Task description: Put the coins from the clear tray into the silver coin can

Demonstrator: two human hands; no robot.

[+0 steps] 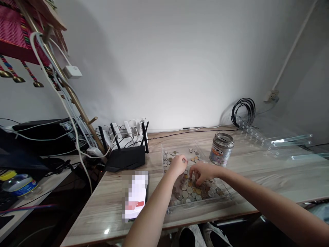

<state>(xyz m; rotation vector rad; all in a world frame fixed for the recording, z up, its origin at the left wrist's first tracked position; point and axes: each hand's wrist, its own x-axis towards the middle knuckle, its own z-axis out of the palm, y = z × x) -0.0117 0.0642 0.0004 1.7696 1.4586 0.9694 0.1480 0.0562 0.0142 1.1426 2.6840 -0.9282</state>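
A clear plastic tray lies on the wooden table, holding several mixed silver and copper coins. My left hand hovers over the tray's left part with its fingers pinched on a coin. My right hand rests curled over the coin pile in the tray's middle, fingertips down among the coins; what it holds is hidden. A printed tin can with a slotted metal lid stands just right of the tray's far corner.
A phone lies left of the tray near the table's front edge. A black router with antennas and tangled cables stands at the back left. Clear acrylic pieces and a coiled black cable are at the right.
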